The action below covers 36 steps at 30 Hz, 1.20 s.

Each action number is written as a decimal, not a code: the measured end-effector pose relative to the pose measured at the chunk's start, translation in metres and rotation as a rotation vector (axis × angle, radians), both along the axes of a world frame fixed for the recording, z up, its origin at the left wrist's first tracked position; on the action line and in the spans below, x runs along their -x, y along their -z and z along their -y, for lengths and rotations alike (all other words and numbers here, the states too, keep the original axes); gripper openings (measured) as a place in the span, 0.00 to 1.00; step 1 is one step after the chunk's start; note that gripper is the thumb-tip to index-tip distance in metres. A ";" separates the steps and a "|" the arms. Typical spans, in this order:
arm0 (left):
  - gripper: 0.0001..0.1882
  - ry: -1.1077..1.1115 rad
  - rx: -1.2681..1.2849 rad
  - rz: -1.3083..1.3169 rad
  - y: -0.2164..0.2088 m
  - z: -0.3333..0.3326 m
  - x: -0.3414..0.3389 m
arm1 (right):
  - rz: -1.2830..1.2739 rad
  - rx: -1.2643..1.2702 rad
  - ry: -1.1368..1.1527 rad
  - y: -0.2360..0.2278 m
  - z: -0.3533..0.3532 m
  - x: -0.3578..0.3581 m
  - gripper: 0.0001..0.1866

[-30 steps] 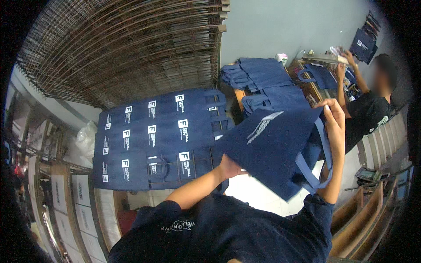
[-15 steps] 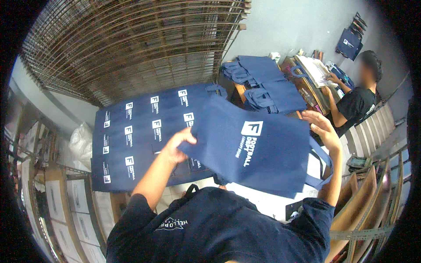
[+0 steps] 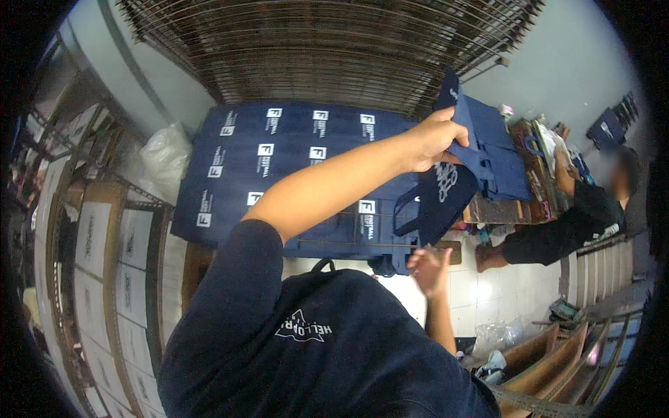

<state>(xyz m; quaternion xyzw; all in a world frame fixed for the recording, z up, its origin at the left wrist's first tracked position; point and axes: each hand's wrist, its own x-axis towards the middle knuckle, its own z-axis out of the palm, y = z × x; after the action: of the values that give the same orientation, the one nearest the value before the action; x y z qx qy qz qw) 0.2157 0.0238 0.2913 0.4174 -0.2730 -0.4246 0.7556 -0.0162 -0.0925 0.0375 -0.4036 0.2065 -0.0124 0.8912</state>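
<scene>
My left hand (image 3: 437,139) is closed on a navy fabric tote bag (image 3: 435,205), held up past the right end of the table. Folded over at the grip, the bag hangs with white print on its dark side and a handle loop to the left. Below it, my right hand (image 3: 431,272) is slightly blurred, with its fingers apart and nothing in them. Under my left forearm, navy bags with white prints (image 3: 291,177) cover the table in rows. More navy bags (image 3: 509,164) lie stacked behind the held one, partly hidden by it.
A large wire rack (image 3: 327,56) stands beyond the table. At the right, a co-worker (image 3: 578,226) sits at a wooden bench. White plastic bundle (image 3: 167,157) and boxes on shelves (image 3: 132,258) line the left side; wooden boards (image 3: 550,352) stand at lower right.
The bag went from being spread between both hands to hanging from my left hand, which moved right and away. My right hand let go and came down nearer my body. The view turned right.
</scene>
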 end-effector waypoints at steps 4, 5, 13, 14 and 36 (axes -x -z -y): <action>0.39 -0.079 0.046 0.149 0.008 -0.089 -0.022 | 0.276 -0.434 -0.184 -0.031 -0.071 -0.052 0.62; 0.41 -0.063 0.074 0.139 0.008 -0.117 -0.020 | 0.345 -0.518 -0.183 -0.031 -0.062 -0.058 0.65; 0.30 -0.440 -0.454 0.015 0.191 -0.267 -0.017 | -0.135 0.063 -0.031 -0.007 -0.024 -0.096 0.28; 0.31 -0.484 -0.613 -0.090 0.192 -0.273 -0.005 | -0.138 0.052 -0.041 -0.017 -0.031 -0.098 0.28; 0.37 -0.773 -1.234 0.342 0.407 -0.330 0.009 | -0.597 0.131 0.199 0.127 -0.011 -0.141 0.14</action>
<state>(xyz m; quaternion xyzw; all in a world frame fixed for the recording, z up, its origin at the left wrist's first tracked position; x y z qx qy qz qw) 0.2071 0.3542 -0.1155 0.8919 0.0672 -0.1341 0.4265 0.1251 -0.0815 -0.0891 -0.4237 0.4961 0.0059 0.7579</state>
